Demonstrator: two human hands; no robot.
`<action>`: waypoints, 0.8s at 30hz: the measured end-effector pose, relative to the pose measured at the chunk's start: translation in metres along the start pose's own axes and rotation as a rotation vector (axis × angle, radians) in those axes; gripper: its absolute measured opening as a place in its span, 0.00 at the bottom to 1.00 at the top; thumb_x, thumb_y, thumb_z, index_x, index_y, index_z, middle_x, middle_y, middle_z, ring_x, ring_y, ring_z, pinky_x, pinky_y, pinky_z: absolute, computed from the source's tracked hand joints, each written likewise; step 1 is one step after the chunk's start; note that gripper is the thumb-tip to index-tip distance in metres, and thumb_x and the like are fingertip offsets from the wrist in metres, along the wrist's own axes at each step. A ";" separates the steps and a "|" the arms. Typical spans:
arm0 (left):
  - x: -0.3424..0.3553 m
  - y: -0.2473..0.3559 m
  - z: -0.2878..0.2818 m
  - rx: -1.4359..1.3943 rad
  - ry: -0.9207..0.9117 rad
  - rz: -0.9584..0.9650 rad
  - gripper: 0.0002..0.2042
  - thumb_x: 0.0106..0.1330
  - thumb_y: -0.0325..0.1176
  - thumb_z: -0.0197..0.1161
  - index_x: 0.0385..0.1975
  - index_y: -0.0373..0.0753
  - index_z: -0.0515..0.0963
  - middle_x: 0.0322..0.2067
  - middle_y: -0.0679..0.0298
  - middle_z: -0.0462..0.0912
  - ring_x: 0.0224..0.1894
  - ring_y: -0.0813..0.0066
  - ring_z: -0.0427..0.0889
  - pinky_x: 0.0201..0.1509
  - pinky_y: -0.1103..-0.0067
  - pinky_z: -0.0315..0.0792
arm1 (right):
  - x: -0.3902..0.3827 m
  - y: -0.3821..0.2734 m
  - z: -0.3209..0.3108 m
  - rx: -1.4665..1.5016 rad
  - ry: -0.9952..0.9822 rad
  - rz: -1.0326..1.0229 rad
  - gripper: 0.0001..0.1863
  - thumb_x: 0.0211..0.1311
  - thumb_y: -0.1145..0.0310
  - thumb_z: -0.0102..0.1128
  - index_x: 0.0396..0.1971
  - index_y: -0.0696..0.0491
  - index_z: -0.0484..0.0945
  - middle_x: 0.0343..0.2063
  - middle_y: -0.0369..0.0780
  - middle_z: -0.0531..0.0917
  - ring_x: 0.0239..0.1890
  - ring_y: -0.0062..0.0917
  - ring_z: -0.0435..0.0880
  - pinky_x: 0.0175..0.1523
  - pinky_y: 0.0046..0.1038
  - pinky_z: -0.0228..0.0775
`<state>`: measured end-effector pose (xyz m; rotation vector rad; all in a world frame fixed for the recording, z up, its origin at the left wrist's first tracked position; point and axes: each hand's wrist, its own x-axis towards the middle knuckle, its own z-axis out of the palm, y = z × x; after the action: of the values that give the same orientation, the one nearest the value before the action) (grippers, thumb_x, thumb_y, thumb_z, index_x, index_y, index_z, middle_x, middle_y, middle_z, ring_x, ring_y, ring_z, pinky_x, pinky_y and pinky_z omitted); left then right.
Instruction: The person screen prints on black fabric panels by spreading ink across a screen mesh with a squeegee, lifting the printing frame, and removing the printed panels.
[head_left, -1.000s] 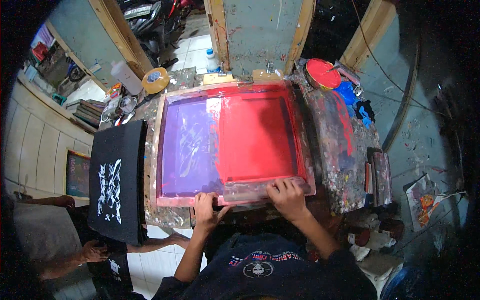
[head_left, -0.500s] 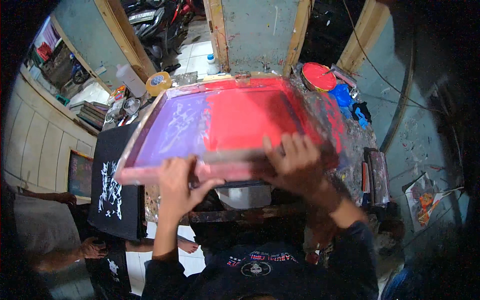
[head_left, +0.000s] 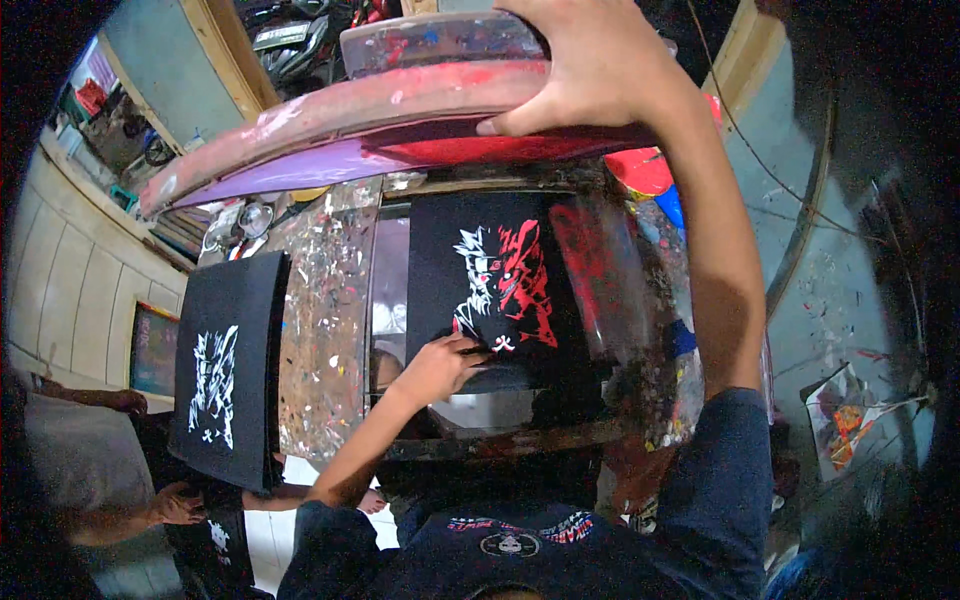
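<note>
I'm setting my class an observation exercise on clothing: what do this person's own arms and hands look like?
The left sleeve and right sleeve are dark navy, loose and without visible markings, part of a dark shirt. They stop well short of the wrists, so both forearms are bare. The left hand and right hand are ungloved; no watch or bracelet shows.

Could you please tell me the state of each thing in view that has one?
Screen frame: lifted, tilted up off the table
Squeegee: lying along the frame's raised edge
Right hand: gripping the frame, fingers over its edge
Left hand: at the middle cloth; pinch unclear
Middle cloth: flat, printed white and red
Left cloth: printed white, no red showing
Red ink tub: open, partly hidden
</note>
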<state>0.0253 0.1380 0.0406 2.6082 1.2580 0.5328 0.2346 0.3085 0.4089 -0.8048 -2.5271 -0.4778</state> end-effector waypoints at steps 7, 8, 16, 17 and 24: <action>-0.054 -0.040 -0.207 0.514 -0.052 -0.071 0.16 0.60 0.30 0.58 0.47 0.39 0.85 0.50 0.62 0.87 0.52 0.65 0.84 0.61 0.71 0.76 | 0.017 0.001 0.005 -0.047 0.019 0.012 0.59 0.32 0.30 0.74 0.59 0.63 0.76 0.49 0.58 0.84 0.53 0.49 0.85 0.60 0.41 0.75; -0.060 -0.052 -0.235 0.574 -0.051 -0.078 0.17 0.61 0.31 0.57 0.49 0.40 0.85 0.52 0.62 0.87 0.55 0.65 0.84 0.63 0.71 0.75 | 0.011 0.007 -0.005 -0.069 0.015 0.021 0.58 0.33 0.34 0.76 0.62 0.60 0.75 0.51 0.57 0.84 0.55 0.48 0.84 0.62 0.41 0.74; -0.363 -0.126 -0.359 0.857 -0.292 -0.613 0.21 0.66 0.29 0.53 0.59 0.43 0.81 0.65 0.62 0.79 0.68 0.64 0.76 0.72 0.69 0.68 | 0.036 0.085 0.031 -0.041 0.125 -0.031 0.57 0.36 0.45 0.82 0.70 0.55 0.69 0.62 0.55 0.78 0.67 0.44 0.76 0.73 0.41 0.62; -0.391 -0.138 -0.357 0.976 -0.365 -0.550 0.22 0.66 0.28 0.53 0.59 0.42 0.80 0.65 0.61 0.78 0.67 0.64 0.76 0.71 0.70 0.70 | 0.041 0.092 0.036 -0.053 0.125 -0.019 0.58 0.36 0.45 0.83 0.70 0.55 0.69 0.64 0.54 0.77 0.68 0.44 0.75 0.74 0.42 0.61; -0.251 -0.112 -0.249 0.828 -0.235 -0.817 0.20 0.64 0.30 0.60 0.57 0.44 0.80 0.58 0.57 0.82 0.62 0.60 0.79 0.67 0.63 0.71 | 0.051 0.089 0.033 -0.064 0.123 -0.107 0.54 0.39 0.43 0.80 0.67 0.59 0.72 0.60 0.53 0.81 0.64 0.40 0.79 0.71 0.37 0.66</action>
<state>-0.2985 0.0151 0.1735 2.1723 2.6081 -0.5277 0.2414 0.4152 0.4233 -0.6448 -2.4597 -0.6262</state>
